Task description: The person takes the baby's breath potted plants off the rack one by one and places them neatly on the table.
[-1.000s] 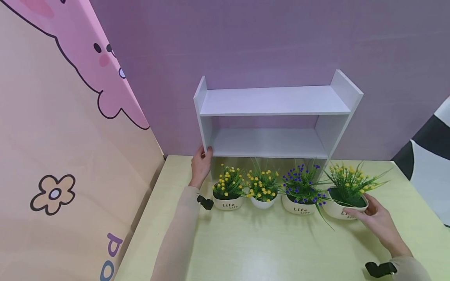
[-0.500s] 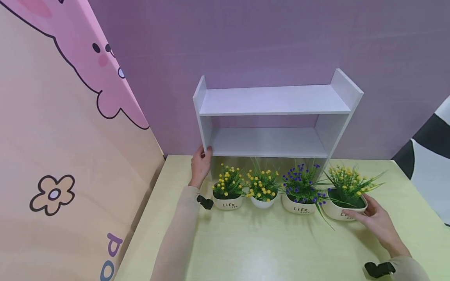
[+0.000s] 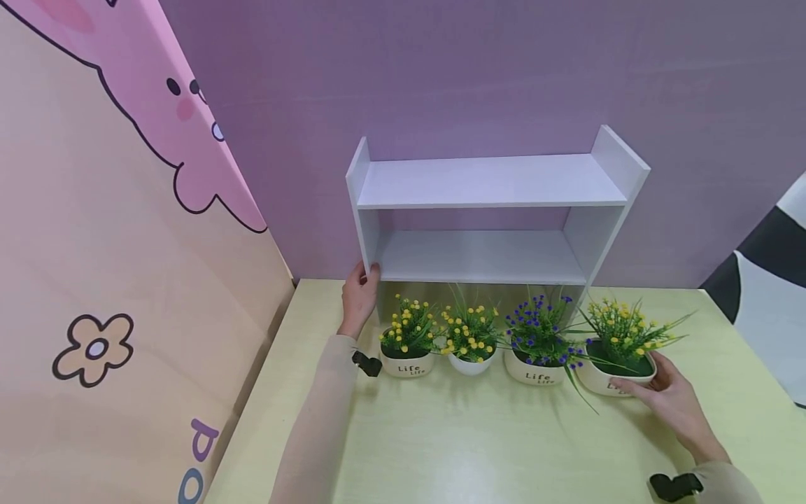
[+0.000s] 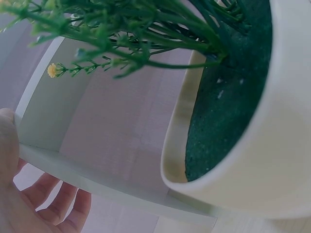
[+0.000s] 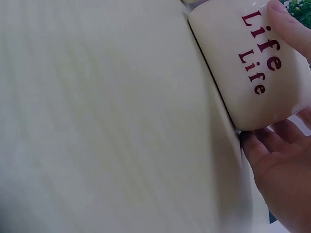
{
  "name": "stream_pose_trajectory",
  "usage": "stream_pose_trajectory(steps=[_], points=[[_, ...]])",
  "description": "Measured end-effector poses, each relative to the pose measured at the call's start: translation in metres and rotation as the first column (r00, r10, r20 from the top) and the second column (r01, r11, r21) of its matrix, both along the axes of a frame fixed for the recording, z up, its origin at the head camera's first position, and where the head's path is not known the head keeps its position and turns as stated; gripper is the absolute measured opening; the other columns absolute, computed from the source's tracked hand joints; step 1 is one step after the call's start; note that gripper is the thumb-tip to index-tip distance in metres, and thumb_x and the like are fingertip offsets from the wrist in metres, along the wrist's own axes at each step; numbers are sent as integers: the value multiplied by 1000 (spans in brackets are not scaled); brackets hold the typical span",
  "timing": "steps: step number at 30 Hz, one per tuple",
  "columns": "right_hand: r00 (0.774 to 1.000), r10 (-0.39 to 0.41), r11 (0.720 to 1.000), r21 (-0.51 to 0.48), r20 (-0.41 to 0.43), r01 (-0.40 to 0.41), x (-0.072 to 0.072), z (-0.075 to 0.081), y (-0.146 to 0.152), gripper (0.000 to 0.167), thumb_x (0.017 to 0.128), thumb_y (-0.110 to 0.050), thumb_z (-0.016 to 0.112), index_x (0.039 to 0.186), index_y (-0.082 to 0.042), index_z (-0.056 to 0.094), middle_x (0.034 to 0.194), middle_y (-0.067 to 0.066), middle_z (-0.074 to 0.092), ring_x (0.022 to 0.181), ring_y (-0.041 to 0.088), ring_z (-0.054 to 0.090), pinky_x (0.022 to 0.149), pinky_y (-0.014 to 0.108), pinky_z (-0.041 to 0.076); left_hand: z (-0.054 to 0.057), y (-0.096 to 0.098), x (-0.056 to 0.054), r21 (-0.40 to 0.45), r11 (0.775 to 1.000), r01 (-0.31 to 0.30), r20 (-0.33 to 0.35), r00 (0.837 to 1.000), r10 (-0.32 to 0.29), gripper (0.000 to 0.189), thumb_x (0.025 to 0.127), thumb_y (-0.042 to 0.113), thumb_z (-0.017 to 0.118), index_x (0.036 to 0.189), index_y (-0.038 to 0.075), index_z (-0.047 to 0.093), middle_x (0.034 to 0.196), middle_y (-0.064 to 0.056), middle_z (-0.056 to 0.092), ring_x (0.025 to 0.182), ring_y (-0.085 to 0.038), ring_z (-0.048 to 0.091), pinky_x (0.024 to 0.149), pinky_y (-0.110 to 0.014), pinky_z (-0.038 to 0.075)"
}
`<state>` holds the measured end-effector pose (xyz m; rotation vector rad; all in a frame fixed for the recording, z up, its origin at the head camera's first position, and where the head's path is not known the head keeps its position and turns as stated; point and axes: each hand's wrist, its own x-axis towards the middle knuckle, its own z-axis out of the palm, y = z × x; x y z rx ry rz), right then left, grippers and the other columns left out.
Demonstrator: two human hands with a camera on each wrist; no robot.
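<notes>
A white two-tier shelf [image 3: 485, 255] stands against the purple wall. My left hand [image 3: 359, 302] grips the lower part of its left side panel, thumb on one face and fingers on the other. At the right end of a row of potted artificial flowers, my right hand [image 3: 672, 400] holds a cream flowerpot [image 3: 595, 378] with yellow flowers, thumb on its front and fingers around its right end. In the right wrist view, the pot [image 5: 223, 58] with dark "Life" lettering sits low at the tabletop. A nearer pot [image 4: 286, 131] fills much of the left wrist view.
Left of the held pot stand a pot with blue-purple flowers [image 3: 535, 374], a white pot with yellow flowers [image 3: 469, 366] and another cream pot with yellow flowers [image 3: 406, 366]. All are on the pale table [image 3: 441, 448] before the shelf. A cartoon-printed wall [image 3: 157, 280] borders the left.
My right hand and the rightmost flowerpot have shifted very slightly left and toward me. My left hand stays on the shelf panel, and the other pots have not moved.
</notes>
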<state>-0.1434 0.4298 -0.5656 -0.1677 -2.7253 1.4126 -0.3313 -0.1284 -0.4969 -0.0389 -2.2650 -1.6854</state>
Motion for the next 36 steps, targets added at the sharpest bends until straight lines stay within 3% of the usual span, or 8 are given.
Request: stream_pose_trajectory(steps=[19,22,24,26,30,33,34,36], points=[[999,26,997,-68,-48,-29,3,-3,-4,105,99,-16,78,168,6,1,110,-47,50,97,-22,59,81,2,45,-3,0,2,1,1000,-4,19,1000,4,53,109,48,52,152,19,60,142,-16,68,128,-38,67,101,-62,56],[1000,12,999,-50,-27,-13,4,0,-4,103,102,-20,74,170,-2,-1,143,-16,65,103,-24,55,84,1,41,-2,1,1,4,1000,4,23,1000,-4,53,109,48,52,153,19,59,144,-16,67,129,-38,67,102,-62,56],[1000,2,997,-71,-15,-3,6,2,-3,99,106,-23,69,172,-9,-3,170,6,41,123,-22,49,94,0,39,-1,2,1,6,1000,6,28,1000,-7,54,109,48,52,153,19,58,145,-16,67,130,-38,66,102,-62,56],[1000,-10,996,-86,-7,9,8,5,-2,95,109,-27,63,172,-16,-6,178,13,9,138,-20,35,101,-3,32,1,2,1,9,1000,11,31,999,-11,55,108,49,52,154,19,58,145,-16,66,130,-38,66,102,-62,55],[995,-57,991,-125,-76,47,11,12,0,84,111,-25,60,173,-26,4,170,-21,27,140,-20,31,101,-4,30,3,1,2,-3,1000,22,42,999,-21,55,108,50,52,155,20,57,146,-15,66,131,-38,65,103,-61,55],[973,-127,937,-345,-190,55,12,21,1,71,108,-12,62,169,-25,28,149,-27,51,125,-21,49,96,0,42,1,-3,4,-26,999,33,59,998,-32,56,109,52,52,155,21,56,144,-14,66,132,-36,65,103,-59,56],[960,-174,896,-439,-218,62,12,26,-1,65,107,-8,62,165,-23,37,144,-25,58,120,-19,55,92,2,47,0,-5,5,-34,999,36,66,997,-34,57,108,54,52,155,21,57,143,-14,67,132,-36,65,104,-59,56],[921,-315,754,-650,-230,95,10,38,-5,52,103,0,65,151,-17,56,130,-19,69,110,-11,66,84,8,55,-1,-9,7,-50,998,43,82,996,-38,59,108,56,52,154,21,57,143,-13,67,132,-35,65,105,-57,55]])
